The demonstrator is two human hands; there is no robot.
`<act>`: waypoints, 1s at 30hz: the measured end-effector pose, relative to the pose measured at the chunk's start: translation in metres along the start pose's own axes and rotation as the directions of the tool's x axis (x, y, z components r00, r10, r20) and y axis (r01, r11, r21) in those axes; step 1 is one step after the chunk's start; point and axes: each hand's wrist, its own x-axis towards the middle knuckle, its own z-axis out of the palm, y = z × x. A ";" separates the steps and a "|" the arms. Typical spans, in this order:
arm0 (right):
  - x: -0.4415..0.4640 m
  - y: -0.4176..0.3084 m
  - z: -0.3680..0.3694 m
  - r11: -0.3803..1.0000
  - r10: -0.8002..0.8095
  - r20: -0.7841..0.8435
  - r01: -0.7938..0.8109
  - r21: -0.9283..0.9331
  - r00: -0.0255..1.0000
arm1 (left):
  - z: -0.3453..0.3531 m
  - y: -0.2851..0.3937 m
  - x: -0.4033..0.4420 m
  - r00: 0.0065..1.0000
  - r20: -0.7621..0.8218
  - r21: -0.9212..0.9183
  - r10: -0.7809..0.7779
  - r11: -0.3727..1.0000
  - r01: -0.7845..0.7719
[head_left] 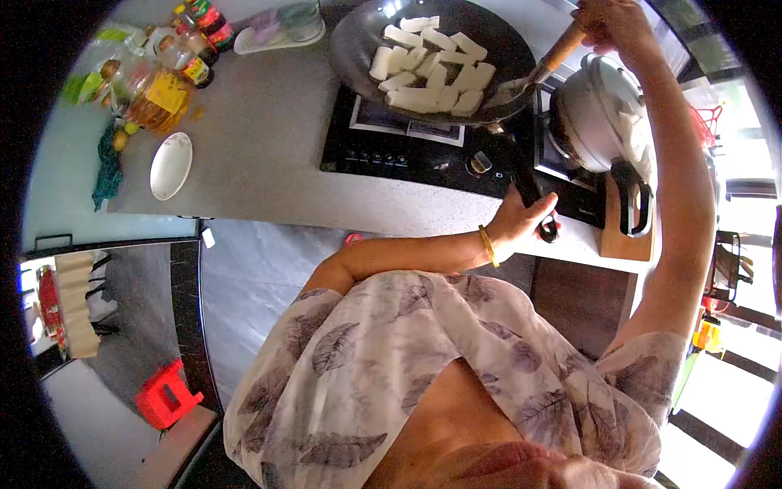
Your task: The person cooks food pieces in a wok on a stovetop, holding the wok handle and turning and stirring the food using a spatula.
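A dark wok (352,49) sits over the stove and holds several white rectangular pieces (437,75) that look like tofu slices. My left hand (521,224) is closed around the wok's black handle (525,175), near its end. Higher up on the right, my right hand (615,28) grips the wooden handle of a spatula (562,53). The spatula's metal blade rests inside the wok at its right edge, beside the white pieces. Part of my right hand's fingers is cut off by the frame's top edge.
A pressure cooker (590,114) stands on the right burner of the black gas stove (391,155), its handle jutting toward me. On the left counter are a white oval dish (171,166), a large oil jug (155,98) and several sauce bottles (186,59). A red stool (167,395) appears at lower left.
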 end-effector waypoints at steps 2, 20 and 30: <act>-0.004 0.001 -0.001 1.000 -0.021 -0.013 0.021 -0.001 1.000 | -0.003 0.002 -0.002 0.999 -0.029 0.110 0.015 0.994 -0.012; -0.019 0.001 -0.005 0.997 -0.048 -0.071 0.043 -0.071 0.996 | -0.006 0.016 -0.018 0.996 -0.062 0.422 0.071 0.906 -0.038; -0.018 0.022 0.009 0.963 -0.216 0.045 0.221 -0.157 0.975 | -0.024 0.026 -0.035 0.990 -0.011 0.638 0.143 0.763 -0.103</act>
